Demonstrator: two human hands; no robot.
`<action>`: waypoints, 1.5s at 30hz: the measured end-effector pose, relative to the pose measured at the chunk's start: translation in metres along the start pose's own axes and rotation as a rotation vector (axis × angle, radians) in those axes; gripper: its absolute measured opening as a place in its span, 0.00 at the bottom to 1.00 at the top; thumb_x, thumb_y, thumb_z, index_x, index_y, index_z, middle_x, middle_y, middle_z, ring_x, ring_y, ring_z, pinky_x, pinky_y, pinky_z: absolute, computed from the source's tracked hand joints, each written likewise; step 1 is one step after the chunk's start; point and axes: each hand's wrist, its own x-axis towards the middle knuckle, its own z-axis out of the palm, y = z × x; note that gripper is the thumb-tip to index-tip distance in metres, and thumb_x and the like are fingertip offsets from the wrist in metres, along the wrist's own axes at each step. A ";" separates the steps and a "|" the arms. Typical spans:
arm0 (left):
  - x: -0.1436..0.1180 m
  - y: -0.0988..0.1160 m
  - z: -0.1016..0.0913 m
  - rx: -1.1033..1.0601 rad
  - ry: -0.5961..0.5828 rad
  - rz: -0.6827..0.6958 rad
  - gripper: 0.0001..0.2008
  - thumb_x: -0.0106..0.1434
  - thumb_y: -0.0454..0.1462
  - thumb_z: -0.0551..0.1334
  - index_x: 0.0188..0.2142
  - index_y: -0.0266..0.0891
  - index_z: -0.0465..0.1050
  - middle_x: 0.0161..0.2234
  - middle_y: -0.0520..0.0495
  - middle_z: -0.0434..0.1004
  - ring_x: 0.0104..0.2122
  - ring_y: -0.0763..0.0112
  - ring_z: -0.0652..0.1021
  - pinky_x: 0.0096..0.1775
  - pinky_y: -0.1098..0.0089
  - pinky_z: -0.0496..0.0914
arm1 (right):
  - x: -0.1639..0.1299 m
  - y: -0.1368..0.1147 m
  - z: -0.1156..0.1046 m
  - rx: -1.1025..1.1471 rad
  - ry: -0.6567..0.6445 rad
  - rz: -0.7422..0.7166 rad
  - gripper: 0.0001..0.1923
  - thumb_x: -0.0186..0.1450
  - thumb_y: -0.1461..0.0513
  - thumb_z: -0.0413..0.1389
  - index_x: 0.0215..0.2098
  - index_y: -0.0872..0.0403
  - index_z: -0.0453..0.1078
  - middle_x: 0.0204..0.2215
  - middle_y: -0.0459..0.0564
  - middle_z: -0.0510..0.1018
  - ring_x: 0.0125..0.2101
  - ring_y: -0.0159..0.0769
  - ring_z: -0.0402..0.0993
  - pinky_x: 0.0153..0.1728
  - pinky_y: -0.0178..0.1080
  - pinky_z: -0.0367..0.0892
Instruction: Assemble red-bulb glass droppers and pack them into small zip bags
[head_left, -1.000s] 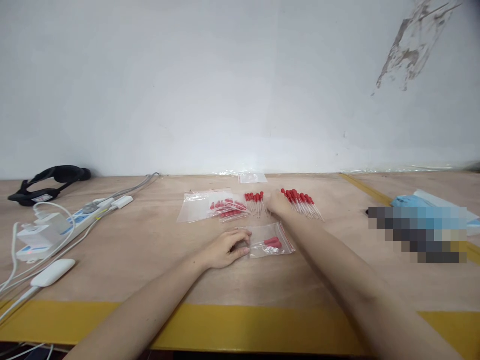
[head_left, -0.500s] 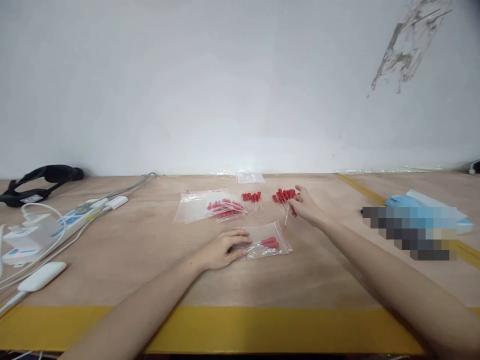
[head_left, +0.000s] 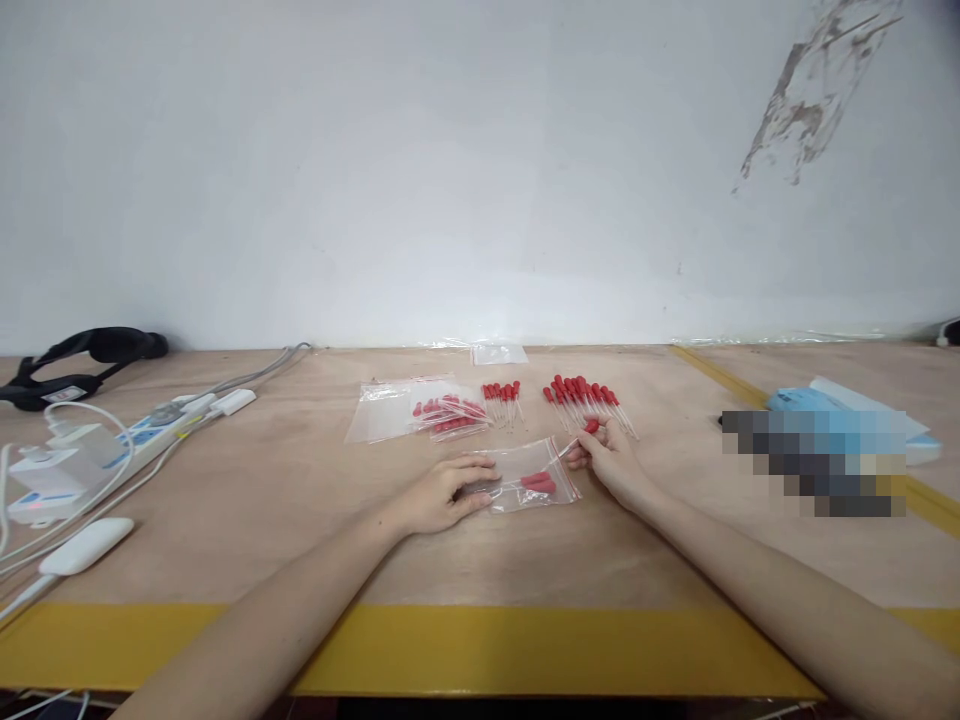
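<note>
A white wall (head_left: 450, 180) backs a wooden bench (head_left: 262, 500) with a yellow front edge. On it the left hand (head_left: 442, 495) lies flat, pinning a clear bag (head_left: 529, 478); the right hand (head_left: 611, 462) pinches one red-tipped dropper (head_left: 581, 436) at the bag's mouth

A plain white wall (head_left: 420, 170) fills the upper half of the view, lit evenly and softly. High on its right side the paint is scraped away in a grey patch (head_left: 810, 100). Below stands a bench (head_left: 285, 500) with a pale wooden top, meeting the wall in a straight seam. A broad yellow stripe (head_left: 480, 650) runs along the near edge of the bench, and a thinner yellow line (head_left: 712, 375) slants across its right part towards the wall.
</note>
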 end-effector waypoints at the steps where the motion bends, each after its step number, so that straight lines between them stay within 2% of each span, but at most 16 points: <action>1: 0.000 0.000 0.000 -0.001 0.002 0.002 0.18 0.62 0.42 0.54 0.51 0.43 0.65 0.53 0.45 0.64 0.53 0.65 0.65 0.53 0.63 0.60 | -0.001 0.000 -0.001 0.007 0.001 -0.003 0.15 0.57 0.61 0.51 0.41 0.50 0.51 0.21 0.40 0.66 0.21 0.31 0.70 0.23 0.37 0.71; 5: 0.000 -0.001 0.001 0.013 0.007 0.010 0.19 0.62 0.43 0.54 0.52 0.43 0.63 0.53 0.45 0.64 0.53 0.65 0.65 0.53 0.63 0.60 | -0.002 -0.001 -0.005 0.117 -0.008 0.057 0.13 0.57 0.62 0.51 0.39 0.50 0.53 0.22 0.40 0.67 0.22 0.30 0.72 0.29 0.38 0.72; 8: 0.000 0.000 0.001 0.030 0.023 0.006 0.21 0.62 0.43 0.54 0.54 0.43 0.61 0.53 0.45 0.64 0.52 0.65 0.65 0.53 0.62 0.59 | 0.000 0.000 -0.011 0.122 -0.074 0.099 0.10 0.57 0.61 0.51 0.37 0.51 0.57 0.26 0.44 0.70 0.25 0.30 0.72 0.33 0.39 0.71; 11: -0.001 0.001 0.000 0.038 0.029 -0.001 0.22 0.62 0.43 0.54 0.55 0.42 0.59 0.53 0.45 0.64 0.52 0.65 0.66 0.52 0.62 0.60 | 0.004 -0.001 -0.020 -0.130 -0.274 0.043 0.11 0.54 0.58 0.56 0.34 0.54 0.64 0.29 0.47 0.72 0.26 0.30 0.71 0.31 0.37 0.69; 14: -0.001 0.003 -0.001 0.035 0.024 0.001 0.22 0.62 0.43 0.54 0.55 0.43 0.58 0.53 0.46 0.64 0.52 0.65 0.66 0.52 0.63 0.60 | 0.006 -0.004 -0.026 -0.469 -0.488 -0.149 0.12 0.52 0.57 0.58 0.32 0.55 0.71 0.25 0.46 0.73 0.26 0.32 0.69 0.29 0.37 0.66; 16: -0.001 0.004 -0.001 0.030 0.020 0.001 0.22 0.62 0.43 0.54 0.55 0.44 0.57 0.53 0.46 0.64 0.52 0.65 0.66 0.52 0.63 0.60 | 0.008 -0.005 -0.025 -0.579 -0.542 -0.285 0.12 0.53 0.56 0.58 0.32 0.54 0.73 0.27 0.47 0.74 0.29 0.34 0.69 0.33 0.38 0.65; 19: 0.000 0.003 -0.001 0.033 0.021 -0.002 0.23 0.62 0.43 0.54 0.56 0.43 0.57 0.53 0.46 0.64 0.52 0.65 0.65 0.52 0.63 0.60 | 0.013 -0.004 -0.018 -0.607 -0.526 -0.379 0.11 0.55 0.57 0.56 0.34 0.53 0.74 0.34 0.49 0.75 0.35 0.36 0.70 0.39 0.40 0.64; 21: 0.000 0.003 0.000 0.040 0.022 -0.005 0.23 0.62 0.43 0.54 0.55 0.43 0.57 0.53 0.45 0.64 0.52 0.64 0.66 0.52 0.62 0.60 | 0.017 -0.001 -0.015 -0.602 -0.534 -0.347 0.12 0.55 0.56 0.56 0.34 0.53 0.75 0.35 0.49 0.76 0.36 0.36 0.70 0.39 0.40 0.64; 25: 0.000 0.003 -0.001 0.045 0.023 0.000 0.22 0.62 0.42 0.54 0.55 0.42 0.58 0.52 0.45 0.65 0.51 0.65 0.67 0.51 0.64 0.61 | 0.020 0.005 -0.010 -0.544 -0.492 -0.205 0.12 0.51 0.55 0.59 0.28 0.56 0.74 0.28 0.49 0.77 0.29 0.34 0.71 0.32 0.37 0.65; 28: 0.000 0.003 -0.001 0.044 0.029 0.005 0.22 0.62 0.42 0.54 0.55 0.42 0.58 0.52 0.45 0.65 0.51 0.65 0.67 0.51 0.63 0.61 | 0.015 0.008 -0.005 -0.551 -0.403 -0.216 0.12 0.50 0.55 0.59 0.25 0.57 0.72 0.22 0.48 0.76 0.24 0.32 0.69 0.26 0.34 0.64; 32: 0.000 0.002 0.001 0.053 0.028 0.004 0.22 0.62 0.43 0.54 0.55 0.41 0.58 0.52 0.45 0.65 0.51 0.65 0.66 0.52 0.63 0.61 | 0.009 0.007 -0.001 -0.557 -0.485 -0.324 0.13 0.56 0.56 0.53 0.27 0.56 0.73 0.27 0.48 0.76 0.28 0.33 0.70 0.30 0.35 0.64; 34: 0.000 0.001 0.001 0.056 0.021 0.015 0.21 0.62 0.43 0.54 0.54 0.42 0.60 0.52 0.45 0.65 0.52 0.65 0.66 0.52 0.63 0.60 | 0.010 0.004 -0.003 -0.534 -0.507 -0.307 0.14 0.58 0.55 0.51 0.30 0.56 0.73 0.29 0.48 0.77 0.31 0.33 0.71 0.33 0.35 0.65; 37: 0.000 0.001 0.000 0.057 0.016 0.029 0.20 0.62 0.43 0.53 0.53 0.42 0.62 0.53 0.45 0.64 0.52 0.65 0.65 0.53 0.63 0.60 | 0.021 -0.003 -0.008 -0.571 -0.355 -0.225 0.13 0.56 0.55 0.52 0.30 0.56 0.71 0.28 0.48 0.77 0.29 0.33 0.71 0.31 0.34 0.65; 40: 0.000 0.002 -0.001 0.059 0.009 0.034 0.19 0.63 0.42 0.53 0.53 0.43 0.62 0.53 0.45 0.64 0.52 0.66 0.65 0.53 0.63 0.59 | 0.040 -0.011 -0.001 -0.714 -0.191 -0.180 0.10 0.54 0.59 0.54 0.30 0.57 0.70 0.28 0.49 0.76 0.28 0.31 0.70 0.29 0.32 0.64; 43: 0.000 0.004 -0.002 0.059 -0.002 0.036 0.17 0.63 0.42 0.52 0.51 0.44 0.64 0.52 0.46 0.64 0.52 0.67 0.65 0.53 0.64 0.60 | 0.065 -0.016 0.021 -0.860 -0.069 -0.116 0.13 0.52 0.61 0.55 0.36 0.57 0.69 0.32 0.49 0.77 0.29 0.31 0.72 0.29 0.30 0.64; 45: 0.000 0.004 -0.001 0.056 -0.004 0.038 0.15 0.63 0.42 0.52 0.49 0.43 0.65 0.52 0.45 0.64 0.52 0.67 0.65 0.52 0.65 0.60 | 0.081 -0.017 0.040 -0.899 -0.041 -0.088 0.11 0.52 0.61 0.55 0.33 0.57 0.70 0.32 0.50 0.77 0.31 0.33 0.72 0.31 0.30 0.63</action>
